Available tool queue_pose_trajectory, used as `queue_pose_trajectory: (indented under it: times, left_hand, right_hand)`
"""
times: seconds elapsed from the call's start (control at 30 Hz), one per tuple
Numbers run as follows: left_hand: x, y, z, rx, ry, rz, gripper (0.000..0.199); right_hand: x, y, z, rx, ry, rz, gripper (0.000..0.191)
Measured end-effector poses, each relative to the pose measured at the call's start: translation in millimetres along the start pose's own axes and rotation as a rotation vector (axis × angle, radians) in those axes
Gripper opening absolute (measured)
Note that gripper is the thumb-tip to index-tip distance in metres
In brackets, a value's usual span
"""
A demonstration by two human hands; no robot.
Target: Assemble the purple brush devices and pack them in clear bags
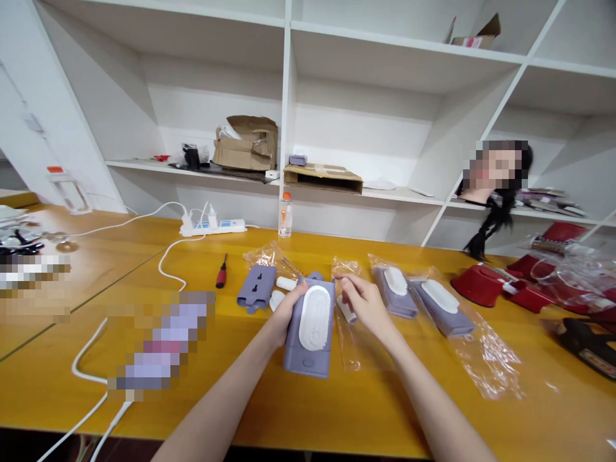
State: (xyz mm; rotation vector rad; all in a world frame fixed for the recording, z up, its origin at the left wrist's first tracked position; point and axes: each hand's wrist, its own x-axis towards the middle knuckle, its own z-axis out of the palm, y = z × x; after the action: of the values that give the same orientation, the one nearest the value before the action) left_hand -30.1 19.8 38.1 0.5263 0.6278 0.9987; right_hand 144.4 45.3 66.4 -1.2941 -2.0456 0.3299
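My left hand [287,314] grips a purple box-shaped device [308,356] by its left side, thumb near the top. A white oval piece [316,317] covers much of the face turned to me, with a small oval mark below it. My right hand [363,301] is just right of the device's top corner, thumb and index finger close together near a clear bag; anything between the fingertips is too small to tell. Behind the device are a white cylinder [287,283] and a purple part with dark slots [257,287]. A second white cylinder [347,309] lies under my right hand.
Two similar devices [395,292] [445,308] lie on plastic at the right. A red screwdriver [222,273], a power strip [219,226] and a small bottle [285,215] stand farther back. Red objects [479,284] and a black tool [590,343] are far right; white cables run at left.
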Motion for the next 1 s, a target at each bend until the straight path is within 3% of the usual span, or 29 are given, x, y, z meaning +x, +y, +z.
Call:
queue_pose_trajectory:
  times: [0.13, 0.27, 0.4, 0.57, 0.73, 1.0]
  left_hand:
    - [6, -5, 1.6, 0.005, 0.165, 0.202, 0.042]
    - [7, -8, 5.9, -0.044, 0.167, 0.33, 0.038]
    - [4, -7, 9.8, -0.094, 0.146, 0.424, 0.035]
    - [7, -12, 7.2, -0.091, 0.141, 0.396, 0.042]
    - [7, -17, 6.2, -0.097, 0.164, 0.445, 0.044]
    - [6, -15, 9.6, -0.125, 0.247, 0.449, 0.036]
  right_hand:
    - [-18, -27, 10, 0.027, 0.133, -0.021, 0.039]
    - [-23, -49, 25, -0.209, 0.086, -0.022, 0.051]
    - [-11, -59, 32, -0.286, 0.042, -0.004, 0.035]
    - [1, -63, 36, -0.306, 0.049, 0.025, 0.03]
    - [3, -66, 46, -0.519, 0.019, 0.127, 0.031]
    - [-8, -59, 55, -0.532, 0.008, 0.07, 0.032]
